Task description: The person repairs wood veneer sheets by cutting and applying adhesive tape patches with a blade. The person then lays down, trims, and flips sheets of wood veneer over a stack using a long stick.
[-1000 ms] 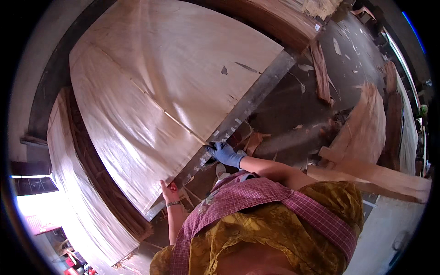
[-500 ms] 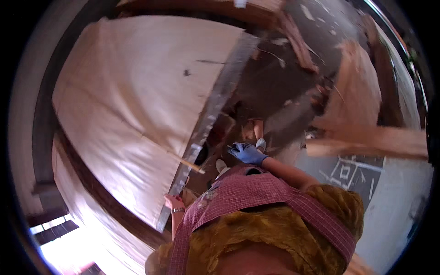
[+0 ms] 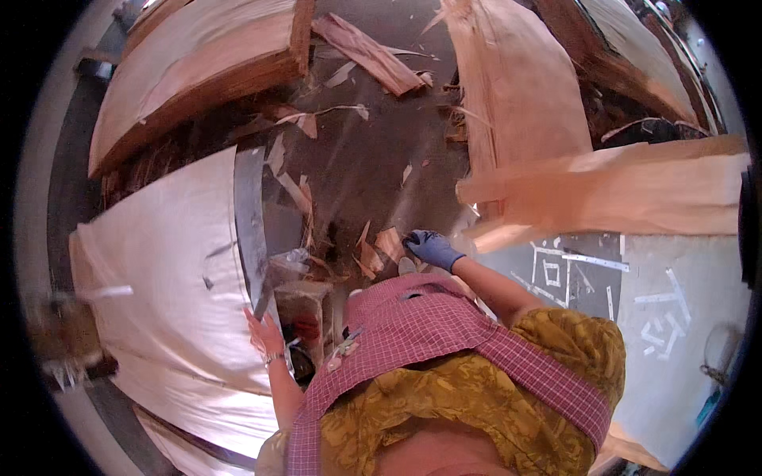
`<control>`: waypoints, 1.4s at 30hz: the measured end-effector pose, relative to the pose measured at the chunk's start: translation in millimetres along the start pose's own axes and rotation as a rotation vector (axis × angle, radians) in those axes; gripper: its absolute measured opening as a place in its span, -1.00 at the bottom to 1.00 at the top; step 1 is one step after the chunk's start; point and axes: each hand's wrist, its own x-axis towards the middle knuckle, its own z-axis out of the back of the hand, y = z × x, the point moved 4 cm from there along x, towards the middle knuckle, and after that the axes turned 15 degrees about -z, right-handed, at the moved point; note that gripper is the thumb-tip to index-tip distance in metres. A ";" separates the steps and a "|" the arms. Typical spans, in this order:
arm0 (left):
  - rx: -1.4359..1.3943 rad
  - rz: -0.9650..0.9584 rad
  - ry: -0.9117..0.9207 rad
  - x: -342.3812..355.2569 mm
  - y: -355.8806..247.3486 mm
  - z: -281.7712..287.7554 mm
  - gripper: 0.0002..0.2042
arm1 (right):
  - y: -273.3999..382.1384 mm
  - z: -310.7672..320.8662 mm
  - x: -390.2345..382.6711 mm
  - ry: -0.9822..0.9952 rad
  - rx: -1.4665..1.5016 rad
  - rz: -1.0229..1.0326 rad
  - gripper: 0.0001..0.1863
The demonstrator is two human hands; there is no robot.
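Note:
My bare left hand [image 3: 264, 333], with a band at the wrist, lies with fingers spread on the near right edge of a large pale sheet [image 3: 167, 278]. A grey strip [image 3: 250, 214] runs along that edge, just beyond my fingertips. My right hand [image 3: 434, 249] wears a blue glove with dark fingertips and hangs in front of my checked apron. Its fingers are curled, and whatever may be inside them is hidden. Past the gloved fingers, a wood scrap [image 3: 390, 243] shows on the floor.
Far left stands a stack of thin wood sheets [image 3: 206, 75]. Long wood sheets [image 3: 524, 87] lie at the right, crossed by a wide plank-like stack [image 3: 619, 190]. A grey board with white strips [image 3: 587, 278] is at my right. Veneer scraps [image 3: 369, 51] litter the dark floor [image 3: 373, 159].
The view has turned, bringing the far wood stack and more floor into sight. My left hand has gone from a curled hold at the sheet's edge to spread fingers. The thin stick is out of sight.

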 end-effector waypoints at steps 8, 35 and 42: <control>0.081 0.114 -0.194 96.5 -16.9 0.9 -0.42 | -25.3 61.8 84.7 -0.013 0.064 -0.222 -0.54; -0.178 -0.906 0.520 529.9 -512.0 -139.0 -0.66 | -173.7 345.0 291.3 -0.373 0.553 -0.717 -0.38; -0.264 -1.188 0.856 595.1 -678.6 -185.6 -0.72 | -177.7 286.5 236.6 -0.536 0.647 -0.941 -0.42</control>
